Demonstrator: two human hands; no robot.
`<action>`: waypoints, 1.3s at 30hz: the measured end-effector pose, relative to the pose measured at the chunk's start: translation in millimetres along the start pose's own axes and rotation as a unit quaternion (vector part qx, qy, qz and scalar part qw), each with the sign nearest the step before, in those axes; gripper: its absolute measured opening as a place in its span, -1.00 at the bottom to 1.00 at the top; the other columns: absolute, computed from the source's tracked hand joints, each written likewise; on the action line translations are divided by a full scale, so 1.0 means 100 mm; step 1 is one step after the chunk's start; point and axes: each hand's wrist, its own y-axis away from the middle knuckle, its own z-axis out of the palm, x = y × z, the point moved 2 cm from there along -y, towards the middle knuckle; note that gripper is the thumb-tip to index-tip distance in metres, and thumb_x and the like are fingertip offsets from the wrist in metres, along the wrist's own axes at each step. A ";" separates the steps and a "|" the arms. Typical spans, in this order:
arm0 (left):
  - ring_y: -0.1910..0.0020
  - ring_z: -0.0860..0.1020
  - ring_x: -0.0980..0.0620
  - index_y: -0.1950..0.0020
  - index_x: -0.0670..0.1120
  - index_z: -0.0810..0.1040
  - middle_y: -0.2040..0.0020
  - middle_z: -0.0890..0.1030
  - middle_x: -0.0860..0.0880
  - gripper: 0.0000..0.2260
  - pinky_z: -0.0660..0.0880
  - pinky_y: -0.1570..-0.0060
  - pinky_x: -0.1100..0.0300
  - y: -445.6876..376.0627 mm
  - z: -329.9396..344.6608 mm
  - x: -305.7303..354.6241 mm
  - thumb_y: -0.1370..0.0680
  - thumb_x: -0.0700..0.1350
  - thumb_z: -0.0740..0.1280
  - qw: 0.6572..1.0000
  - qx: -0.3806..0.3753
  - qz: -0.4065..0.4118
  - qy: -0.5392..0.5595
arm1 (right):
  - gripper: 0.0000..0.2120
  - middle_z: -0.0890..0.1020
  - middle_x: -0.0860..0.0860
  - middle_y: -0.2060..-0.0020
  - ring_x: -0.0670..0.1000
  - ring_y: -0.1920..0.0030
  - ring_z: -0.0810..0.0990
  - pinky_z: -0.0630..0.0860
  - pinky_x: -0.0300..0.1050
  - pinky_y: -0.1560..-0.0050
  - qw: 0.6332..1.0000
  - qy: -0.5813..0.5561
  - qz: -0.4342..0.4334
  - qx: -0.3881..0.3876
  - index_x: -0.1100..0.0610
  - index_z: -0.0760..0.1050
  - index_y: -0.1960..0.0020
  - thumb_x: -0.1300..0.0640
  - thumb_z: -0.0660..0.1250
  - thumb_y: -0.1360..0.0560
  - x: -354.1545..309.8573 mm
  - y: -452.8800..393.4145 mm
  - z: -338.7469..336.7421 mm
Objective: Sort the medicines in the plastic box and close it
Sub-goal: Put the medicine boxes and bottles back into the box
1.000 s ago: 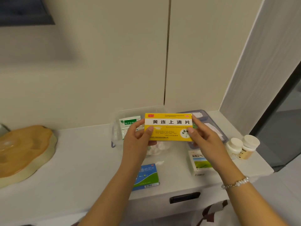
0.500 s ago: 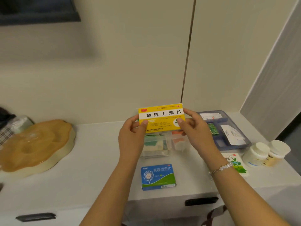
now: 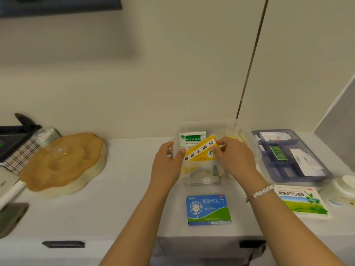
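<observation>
A clear plastic box point(image 3: 203, 125) stands open at the back of the white counter. Both hands hold a yellow medicine carton point(image 3: 199, 150) tilted over its opening: my left hand point(image 3: 167, 166) pinches the lower left end, my right hand point(image 3: 233, 160) pinches the upper right end. A white and green sachet point(image 3: 192, 138) stands inside the box behind the carton. A blue and green carton point(image 3: 208, 209) lies flat in front of the box. A white and green carton point(image 3: 301, 201) lies at the right.
A blue-tinted lid point(image 3: 290, 156) with papers on it lies right of the box. White bottles point(image 3: 343, 189) stand at the far right edge. A tan lotus-shaped tray point(image 3: 63, 162) sits at the left, with a checked cloth point(image 3: 21, 154) and dark items beyond it.
The yellow carton went from level and upright in front of me to tilted and lower, down into the mouth of the clear box. Both hands went down with it.
</observation>
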 end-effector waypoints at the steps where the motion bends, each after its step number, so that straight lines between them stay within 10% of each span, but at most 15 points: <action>1: 0.00 0.48 0.08 -0.34 -0.03 0.36 -0.20 0.50 -0.03 -0.59 0.52 -0.05 0.10 0.00 0.00 -0.01 -0.52 0.02 0.28 1.000 -0.004 -0.007 0.004 | -0.77 0.65 0.06 0.14 0.07 0.18 0.56 0.42 -0.12 0.22 0.999 0.052 0.006 -0.009 0.09 0.54 -0.07 0.02 0.21 -0.52 0.00 -0.01 0.00; 10: -0.01 0.44 0.10 -0.35 -0.02 0.33 -0.23 0.48 -0.07 -0.58 0.36 0.02 0.20 0.01 0.03 -0.02 -0.53 0.05 0.26 1.000 -0.002 -0.016 0.002 | -0.56 0.65 0.15 0.12 0.15 0.10 0.58 0.46 -0.05 0.04 0.982 0.181 0.005 -0.048 0.16 0.58 0.03 0.00 -0.03 -0.59 0.05 0.03 -0.01; 23: -0.47 0.17 -0.01 -0.35 -0.07 0.37 -0.44 0.33 -0.06 -0.63 0.04 -0.46 -0.01 0.40 0.27 0.28 -0.55 -0.04 0.24 0.990 0.043 0.106 -0.079 | -0.75 0.65 0.03 -0.05 -0.03 -0.05 0.53 0.37 -0.21 -0.02 0.986 -0.094 -0.113 0.075 0.07 0.57 -0.15 0.10 0.25 -0.51 0.34 0.37 -0.38; 32: 0.14 0.49 0.23 -0.03 -0.01 0.56 0.11 0.52 0.13 -0.88 0.39 0.07 0.41 0.86 0.86 0.48 -0.51 -0.10 0.30 0.981 -0.033 0.193 0.008 | -0.84 0.63 -0.11 0.15 -0.15 0.15 0.54 0.37 -0.39 0.18 0.988 -0.092 -0.062 0.112 0.01 0.61 -0.01 0.07 0.29 -0.48 0.90 0.74 -0.75; 39: 0.20 0.49 0.23 -0.09 0.02 0.49 -0.01 0.55 0.02 -0.82 0.35 0.26 0.49 1.07 1.48 0.31 -0.52 0.01 0.27 0.972 -0.214 0.096 -0.032 | -0.81 0.66 0.03 0.04 -0.03 0.17 0.55 0.45 -0.17 0.15 0.995 -0.005 0.098 0.012 0.05 0.56 -0.07 0.05 0.31 -0.47 1.48 0.86 -0.92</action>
